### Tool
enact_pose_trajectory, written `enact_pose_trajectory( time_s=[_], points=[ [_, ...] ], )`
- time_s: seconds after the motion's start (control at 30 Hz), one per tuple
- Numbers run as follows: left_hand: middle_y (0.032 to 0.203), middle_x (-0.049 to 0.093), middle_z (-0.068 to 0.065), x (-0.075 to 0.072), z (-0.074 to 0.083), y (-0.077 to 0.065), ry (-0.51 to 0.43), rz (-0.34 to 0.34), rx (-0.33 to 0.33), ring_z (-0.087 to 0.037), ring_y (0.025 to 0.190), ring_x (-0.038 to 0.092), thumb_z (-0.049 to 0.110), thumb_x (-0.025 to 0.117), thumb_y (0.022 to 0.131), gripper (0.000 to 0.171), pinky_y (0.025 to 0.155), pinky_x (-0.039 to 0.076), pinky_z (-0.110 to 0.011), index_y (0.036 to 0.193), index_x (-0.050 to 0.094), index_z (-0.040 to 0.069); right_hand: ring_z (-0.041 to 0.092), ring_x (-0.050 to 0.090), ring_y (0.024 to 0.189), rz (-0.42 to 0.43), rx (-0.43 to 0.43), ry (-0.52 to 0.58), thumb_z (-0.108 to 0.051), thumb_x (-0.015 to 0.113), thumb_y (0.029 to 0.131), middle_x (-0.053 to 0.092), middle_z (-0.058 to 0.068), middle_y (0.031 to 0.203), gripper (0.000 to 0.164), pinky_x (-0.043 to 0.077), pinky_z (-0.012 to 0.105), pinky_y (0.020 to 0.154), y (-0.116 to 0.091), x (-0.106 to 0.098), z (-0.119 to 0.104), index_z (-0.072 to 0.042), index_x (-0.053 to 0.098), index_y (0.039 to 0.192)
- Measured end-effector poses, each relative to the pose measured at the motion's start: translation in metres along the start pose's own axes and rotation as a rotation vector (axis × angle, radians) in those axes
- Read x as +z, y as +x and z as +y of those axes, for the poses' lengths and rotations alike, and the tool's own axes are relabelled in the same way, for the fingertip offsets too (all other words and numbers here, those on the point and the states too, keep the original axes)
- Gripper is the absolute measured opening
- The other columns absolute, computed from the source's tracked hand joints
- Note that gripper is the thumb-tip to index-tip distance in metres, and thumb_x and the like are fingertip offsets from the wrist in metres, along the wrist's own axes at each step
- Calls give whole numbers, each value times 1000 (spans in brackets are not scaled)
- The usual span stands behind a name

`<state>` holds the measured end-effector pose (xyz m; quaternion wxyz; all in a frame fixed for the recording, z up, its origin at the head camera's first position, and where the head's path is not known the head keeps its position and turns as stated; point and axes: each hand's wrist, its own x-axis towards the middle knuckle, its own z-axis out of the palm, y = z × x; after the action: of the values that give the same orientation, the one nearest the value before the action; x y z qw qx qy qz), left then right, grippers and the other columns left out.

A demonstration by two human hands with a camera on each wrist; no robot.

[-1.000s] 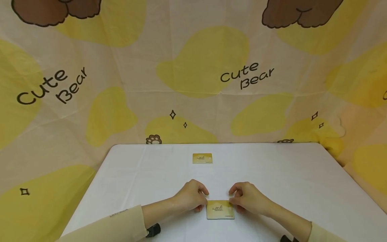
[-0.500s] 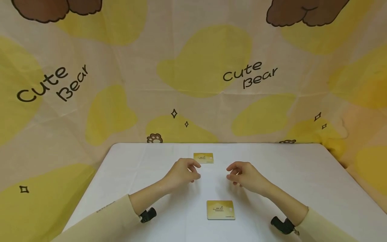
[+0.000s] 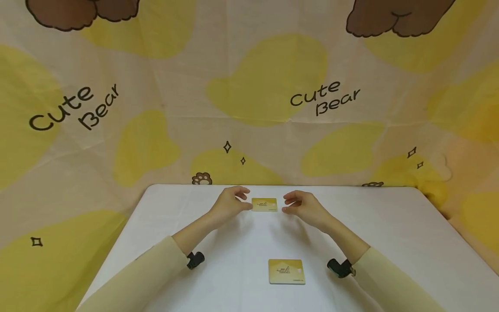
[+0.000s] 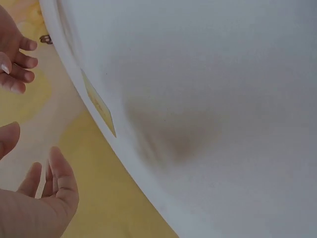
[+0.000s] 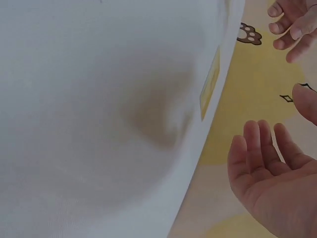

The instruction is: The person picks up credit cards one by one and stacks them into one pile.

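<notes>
A yellow card (image 3: 264, 205) lies flat near the far edge of the white table. My left hand (image 3: 231, 203) hovers at its left side, the thumb tip overlapping the card's edge in the head view. On the other side, my right hand (image 3: 306, 208) is held a little apart from the card. Both hands have loosely bent fingers and hold nothing; the wrist views show the left hand (image 4: 44, 198) and the right hand (image 5: 277, 183) raised above the tabletop. Closer to me lies a second yellow card (image 3: 286, 271), thicker at its edge, like a small stack.
The white table (image 3: 175, 242) has its far edge against a hanging cloth (image 3: 265, 78) printed with yellow patches and "Cute Bear" lettering. Small black cameras (image 3: 196, 260) are strapped at both wrists, below beige sleeves (image 3: 148, 273).
Both hands have left the near card, where they were at its upper corners, and moved forward to either side of the far card. Both cards stay where they lay.
</notes>
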<state>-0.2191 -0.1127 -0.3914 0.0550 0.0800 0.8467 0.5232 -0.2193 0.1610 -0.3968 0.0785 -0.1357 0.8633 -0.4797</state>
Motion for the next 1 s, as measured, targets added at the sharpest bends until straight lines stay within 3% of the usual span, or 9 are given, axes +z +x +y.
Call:
enact_pose_trajectory(
  time_s=[0.27, 0.47, 0.83, 1.0],
  points=[
    [130, 61, -21, 1, -7, 22, 10, -15, 4, -25, 102, 61, 9, 84, 85, 61, 82, 52, -35, 141, 60, 0, 32, 63, 115, -11, 30, 23, -13, 79, 91, 63, 25, 132, 54, 55, 42, 97, 27, 8, 9, 7, 60, 137],
    [132, 61, -20, 3, -12, 34, 39, -49, -3, -26, 104, 60, 9, 85, 83, 67, 85, 52, -37, 144, 58, 0, 37, 59, 122, -31, 55, 48, -11, 79, 88, 62, 26, 136, 59, 51, 45, 103, 43, 15, 10, 8, 58, 139],
    [123, 63, -16, 16, -31, 55, 98, -99, -83, -28, 112, 59, 3, 87, 79, 60, 104, 48, -44, 134, 63, -3, 34, 57, 124, -58, 123, 28, -11, 84, 82, 64, 21, 133, 64, 42, 49, 111, 64, 21, 23, 8, 59, 138],
    [108, 61, -12, 20, -36, 57, 159, -95, -110, -23, 98, 55, 4, 89, 78, 59, 92, 49, -38, 131, 65, -3, 33, 56, 126, -91, 142, 14, -11, 86, 81, 63, 20, 136, 65, 40, 47, 114, 67, 20, 29, 6, 60, 138]
  ],
)
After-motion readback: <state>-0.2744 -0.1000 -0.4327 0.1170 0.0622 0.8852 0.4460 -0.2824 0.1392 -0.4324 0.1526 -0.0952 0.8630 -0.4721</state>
